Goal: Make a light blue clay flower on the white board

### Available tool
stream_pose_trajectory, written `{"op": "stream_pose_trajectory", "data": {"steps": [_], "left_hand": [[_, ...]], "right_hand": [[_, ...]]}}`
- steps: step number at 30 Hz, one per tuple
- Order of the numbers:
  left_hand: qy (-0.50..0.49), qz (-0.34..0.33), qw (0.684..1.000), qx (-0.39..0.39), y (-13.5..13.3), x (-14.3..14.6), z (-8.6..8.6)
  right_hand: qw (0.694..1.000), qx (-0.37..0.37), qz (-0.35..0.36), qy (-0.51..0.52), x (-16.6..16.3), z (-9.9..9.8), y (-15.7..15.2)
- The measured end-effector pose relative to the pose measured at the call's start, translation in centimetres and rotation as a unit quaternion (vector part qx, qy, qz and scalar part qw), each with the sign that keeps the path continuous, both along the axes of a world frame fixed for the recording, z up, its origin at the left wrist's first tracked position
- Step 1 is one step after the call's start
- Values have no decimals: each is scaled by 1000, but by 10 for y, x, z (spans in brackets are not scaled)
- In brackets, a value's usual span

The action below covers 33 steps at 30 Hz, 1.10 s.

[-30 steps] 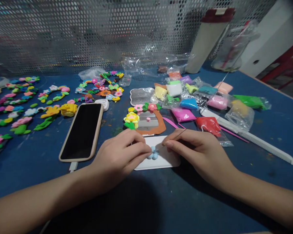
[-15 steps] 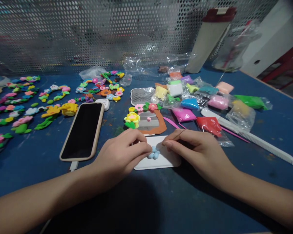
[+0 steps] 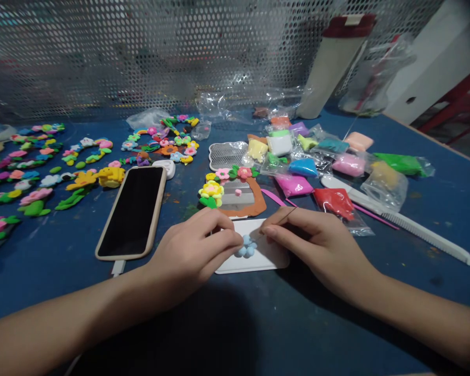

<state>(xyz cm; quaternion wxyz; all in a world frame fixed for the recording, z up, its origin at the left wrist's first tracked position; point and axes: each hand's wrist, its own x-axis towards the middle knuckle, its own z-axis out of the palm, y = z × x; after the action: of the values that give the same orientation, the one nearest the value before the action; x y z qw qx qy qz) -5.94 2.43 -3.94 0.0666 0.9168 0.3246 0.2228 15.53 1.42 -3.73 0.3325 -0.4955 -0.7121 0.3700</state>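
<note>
A light-blue clay flower (image 3: 247, 247) made of small rounded balls lies on a white rectangular board (image 3: 272, 256). My left hand (image 3: 206, 240) comes in from the left, thumb and forefinger closed together against the flower's left edge; the exact contact is hidden. On the other side, my right hand (image 3: 313, 237) pinches a thin needle-like tool (image 3: 291, 213), its fine tip by the flower's right petals. Just beyond the board sits a mirror frame (image 3: 258, 198) with brown clay along its border and clay flowers at its left and top. A small pink clay piece (image 3: 238, 192) rests on the mirror.
Bagged coloured clay (image 3: 295, 185) is heaped at the right, beside a white comb (image 3: 415, 224). A phone (image 3: 133, 214) with a cable lies left. Finished clay wreaths (image 3: 88, 151) spread over the far left. A tumbler (image 3: 337, 68) stands at the back against a perforated metal panel (image 3: 141, 57).
Both hands stay nearly in place, with the needle-like tool still at the flower. The whole view has shifted very slightly.
</note>
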Motion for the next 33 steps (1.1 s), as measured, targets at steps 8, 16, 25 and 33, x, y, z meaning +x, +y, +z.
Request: {"op": "stream_pose_trajectory", "data": {"steps": [8, 16, 25, 33], "left_hand": [[6, -18, 1000, 5, 4, 0, -6], [28, -27, 999, -3, 4, 2, -6], [1, 2, 999, -32, 4, 2, -1], [-122, 81, 981, -124, 10, 7, 14]], "right_hand": [[998, -50, 12, 42, 0, 2, 1], [984, -132, 4, 119, -1, 1, 4], [992, -50, 97, 59, 3, 11, 25], [986, -40, 164, -7, -5, 18, 34]]}}
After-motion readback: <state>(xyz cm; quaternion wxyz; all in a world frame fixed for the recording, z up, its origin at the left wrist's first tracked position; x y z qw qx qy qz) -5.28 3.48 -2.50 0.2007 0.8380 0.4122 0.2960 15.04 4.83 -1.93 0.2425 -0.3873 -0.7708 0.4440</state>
